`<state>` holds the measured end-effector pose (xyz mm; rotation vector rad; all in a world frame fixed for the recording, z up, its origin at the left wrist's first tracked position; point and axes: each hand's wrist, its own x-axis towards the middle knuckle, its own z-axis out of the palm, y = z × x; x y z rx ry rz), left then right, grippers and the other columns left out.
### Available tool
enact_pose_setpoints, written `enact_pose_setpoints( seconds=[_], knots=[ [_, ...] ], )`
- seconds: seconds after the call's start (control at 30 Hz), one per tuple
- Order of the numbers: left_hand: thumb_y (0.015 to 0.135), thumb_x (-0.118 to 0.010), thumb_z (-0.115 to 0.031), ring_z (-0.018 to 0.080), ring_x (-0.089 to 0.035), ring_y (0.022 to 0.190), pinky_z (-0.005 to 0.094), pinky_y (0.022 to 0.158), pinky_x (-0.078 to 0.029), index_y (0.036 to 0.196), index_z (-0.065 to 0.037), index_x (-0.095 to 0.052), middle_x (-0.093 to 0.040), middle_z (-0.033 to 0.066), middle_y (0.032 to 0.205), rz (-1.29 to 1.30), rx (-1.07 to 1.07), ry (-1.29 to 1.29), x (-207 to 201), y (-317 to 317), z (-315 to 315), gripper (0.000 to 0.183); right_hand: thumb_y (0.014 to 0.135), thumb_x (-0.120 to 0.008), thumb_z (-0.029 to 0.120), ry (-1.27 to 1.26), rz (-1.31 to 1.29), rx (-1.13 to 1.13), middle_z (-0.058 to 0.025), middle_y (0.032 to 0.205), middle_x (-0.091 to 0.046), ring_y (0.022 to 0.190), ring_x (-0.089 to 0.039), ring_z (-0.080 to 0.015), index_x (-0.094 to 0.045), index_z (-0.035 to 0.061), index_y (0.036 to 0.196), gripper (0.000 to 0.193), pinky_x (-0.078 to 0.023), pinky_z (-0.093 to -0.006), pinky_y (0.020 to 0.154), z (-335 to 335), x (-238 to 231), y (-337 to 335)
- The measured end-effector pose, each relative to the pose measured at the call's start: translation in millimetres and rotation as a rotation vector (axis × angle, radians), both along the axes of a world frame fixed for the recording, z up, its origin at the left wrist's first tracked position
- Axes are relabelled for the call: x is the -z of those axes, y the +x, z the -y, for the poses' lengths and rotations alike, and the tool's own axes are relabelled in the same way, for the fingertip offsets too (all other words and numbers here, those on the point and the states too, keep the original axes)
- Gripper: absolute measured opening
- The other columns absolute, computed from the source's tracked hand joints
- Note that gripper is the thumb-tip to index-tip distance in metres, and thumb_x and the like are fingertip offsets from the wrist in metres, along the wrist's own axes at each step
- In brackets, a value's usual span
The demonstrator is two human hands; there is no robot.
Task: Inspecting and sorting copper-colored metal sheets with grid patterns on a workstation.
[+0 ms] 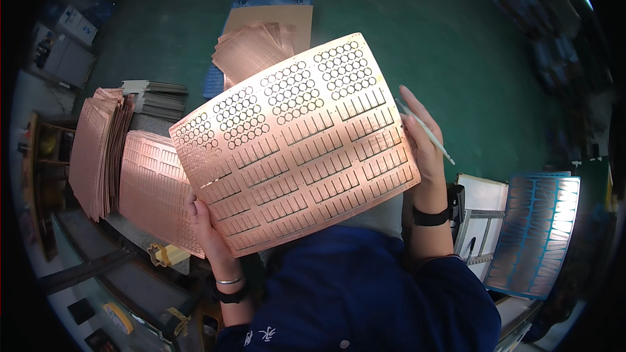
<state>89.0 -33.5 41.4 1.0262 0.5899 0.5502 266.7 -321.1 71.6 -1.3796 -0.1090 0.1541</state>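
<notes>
The copper sheet (297, 146) is tilted between both grips: the left grip (207, 227) clasps its lower-left edge, the right grip (425, 146) its right edge, likely keeping the patterned face unobstructed. The right fingers also hold a white pen (432, 135), apparently leaving that palm free for support.

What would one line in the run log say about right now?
left grip: copper sheet, left edge | right grip: same sheet, right edge, plus white stick | left side: stacked copper sheets
</notes>
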Motion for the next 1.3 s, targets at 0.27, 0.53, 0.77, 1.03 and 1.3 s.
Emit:
enact_pose_setpoints(
  seconds=[0.27,0.53,0.77,1.03,1.3],
  knots=[
    [0.098,-0.037,-0.025,0.0156,-0.049,0.110,0.0294,0.094,-0.040,0.123,-0.003,-0.038,-0.049,0.0104,0.120,0.102,0.018,-0.004,4.4,-1.3,-5.7,0.033,0.090,-0.052,0.017,0.183,-0.106,-0.068,-0.0188,0.112,-0.059,0.099,-0.059,-0.0200,-0.044,-0.0099,0.124,0.044,-0.047,-0.0282,0.085,-2.8,0.8,0.8],
    [0.096,-0.039,-0.032,0.0171,-0.047,0.110,0.0320,0.096,-0.038,0.124,-0.003,-0.038,-0.048,0.0097,0.120,0.071,0.033,-0.004,-2.8,-3.5,-3.1,0.040,0.091,-0.051,0.015,0.269,-0.141,-0.080,-0.0195,0.110,-0.059,0.096,-0.061,-0.0200,-0.046,-0.0105,0.121,0.040,-0.050,-0.0279,0.083,-2.7,4.6,1.5],
    [0.096,-0.042,-0.020,0.0152,-0.052,0.104,0.0293,0.091,-0.042,0.120,-0.004,-0.041,-0.054,0.0090,0.114,0.125,0.033,-0.119,-0.3,-9.1,-5.7,0.028,0.091,-0.052,0.016,0.240,-0.141,-0.104,-0.0148,0.104,-0.062,0.092,-0.062,-0.0158,-0.047,-0.0087,0.118,0.036,-0.050,-0.0270,0.081,2.3,11.8,0.8],
    [0.086,-0.059,-0.006,0.0191,-0.051,0.108,0.0353,0.097,-0.040,0.097,-0.008,-0.055,-0.054,0.0092,0.117,0.280,0.027,0.095,1.9,-7.6,-20.2,0.012,0.090,-0.054,0.015,0.156,0.101,-0.113,-0.0186,0.115,-0.056,0.105,-0.055,-0.0232,-0.050,0.0040,0.103,0.017,-0.049,-0.0321,0.087,6.4,12.9,2.8],
    [0.085,-0.057,-0.003,0.0287,-0.047,0.118,0.0383,0.095,-0.046,0.096,-0.009,-0.054,-0.042,0.0215,0.132,0.213,-0.015,0.094,16.7,-9.5,-19.5,0.013,0.083,-0.047,0.025,0.688,-0.527,-0.197,-0.0181,0.113,-0.059,0.092,-0.062,-0.0254,-0.052,-0.0019,0.114,0.041,-0.053,-0.0335,0.079,-17.2,-1.0,8.9]
  ],
)
